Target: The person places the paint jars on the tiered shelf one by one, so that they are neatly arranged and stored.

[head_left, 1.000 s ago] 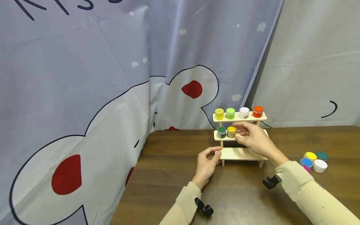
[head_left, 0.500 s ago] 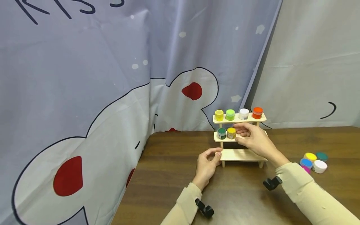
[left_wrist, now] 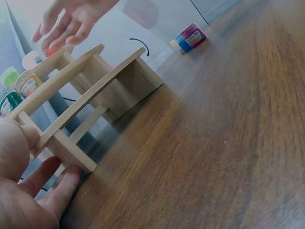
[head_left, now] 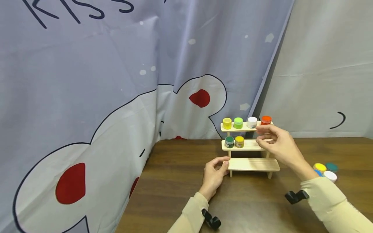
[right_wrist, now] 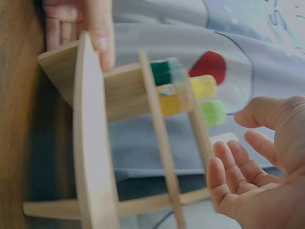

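Note:
A three-tier wooden display rack [head_left: 253, 164] stands on the table. My left hand [head_left: 213, 176] holds the left end of its lowest tier, thumb on top and fingers by the leg in the left wrist view. On the middle tier sit a dark green paint jar [head_left: 229, 142] and an orange-yellow paint jar [head_left: 239, 142]. The top tier carries a yellow jar [head_left: 227, 123], a light green jar [head_left: 238, 123], a white jar [head_left: 252, 122] and a red jar [head_left: 266, 120]. My right hand [head_left: 281, 144] hovers before the rack's right side, fingers relaxed, holding nothing.
At the right of the table is a cluster of jars: a yellow-lidded jar [head_left: 320, 167], a teal-lidded jar [head_left: 332, 167], a white-lidded jar [head_left: 330, 176] and a partly hidden blue one. A magenta jar [left_wrist: 194, 36] shows in the left wrist view. A printed curtain [head_left: 122, 119] hangs behind.
My right hand has let go of the orange-yellow jar's side and moved right, leaving the jar on the middle tier. The left hand keeps its hold. The head view has tilted slightly upward.

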{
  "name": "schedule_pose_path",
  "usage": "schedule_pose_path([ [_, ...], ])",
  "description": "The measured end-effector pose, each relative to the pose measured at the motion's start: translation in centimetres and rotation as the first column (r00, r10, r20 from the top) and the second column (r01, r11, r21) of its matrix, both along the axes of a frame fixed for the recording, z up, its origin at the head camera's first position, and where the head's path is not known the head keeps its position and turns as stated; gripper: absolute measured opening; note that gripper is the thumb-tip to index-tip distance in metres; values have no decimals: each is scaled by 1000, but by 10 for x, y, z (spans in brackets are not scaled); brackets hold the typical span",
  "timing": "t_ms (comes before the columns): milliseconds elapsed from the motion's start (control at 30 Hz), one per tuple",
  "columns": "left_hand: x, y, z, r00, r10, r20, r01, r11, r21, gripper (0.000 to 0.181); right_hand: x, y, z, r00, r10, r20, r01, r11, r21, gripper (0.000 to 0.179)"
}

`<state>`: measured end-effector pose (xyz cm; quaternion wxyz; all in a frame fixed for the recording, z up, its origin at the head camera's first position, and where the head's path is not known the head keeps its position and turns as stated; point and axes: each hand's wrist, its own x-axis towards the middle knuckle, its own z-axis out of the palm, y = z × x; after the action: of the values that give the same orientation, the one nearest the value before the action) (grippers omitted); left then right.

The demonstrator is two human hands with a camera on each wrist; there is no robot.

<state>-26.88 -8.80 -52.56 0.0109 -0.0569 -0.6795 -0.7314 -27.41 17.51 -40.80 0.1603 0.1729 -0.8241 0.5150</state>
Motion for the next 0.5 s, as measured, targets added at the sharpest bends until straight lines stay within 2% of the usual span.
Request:
schedule_pose_path([
  [267, 0, 0, -2, 1000, -2, -3, 2, 1000, 7, 17, 21, 42, 7, 994, -78, -71, 79, 997, 12, 42],
  [500, -1, -2, 0, 1000, -5, -6, 5, 1000, 2, 17, 41, 86, 11, 979, -200, -30, 200, 980, -4, 39],
])
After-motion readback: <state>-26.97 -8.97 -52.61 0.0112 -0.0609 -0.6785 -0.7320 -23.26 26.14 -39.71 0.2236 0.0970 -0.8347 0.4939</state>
